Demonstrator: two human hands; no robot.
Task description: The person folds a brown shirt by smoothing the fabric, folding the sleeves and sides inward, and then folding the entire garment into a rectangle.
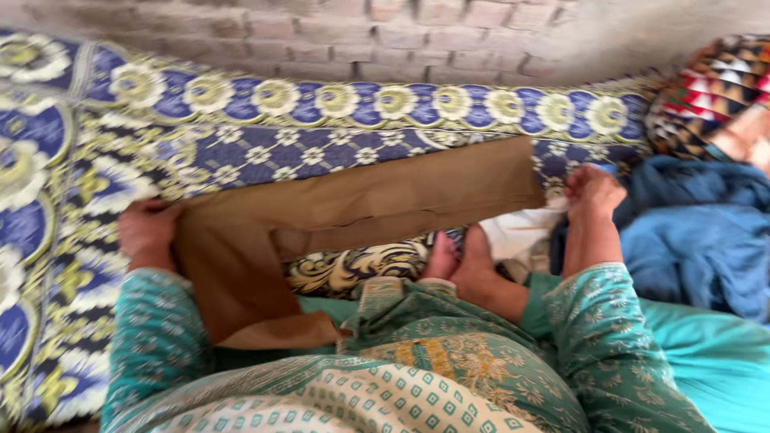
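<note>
We have the brown cloth (337, 216) stretched across frame centre over the floral bedsheet (241, 120), left hand (148, 231) and right hand (592, 192) each pinching an end, folding apparently barely started.

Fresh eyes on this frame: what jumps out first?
The brown cloth stretched across the middle, the left hand gripping its left edge and the right hand at its right end. Under it lies a loud blue and yellow floral bedspread, with a heap of blue fabric at right.
</note>
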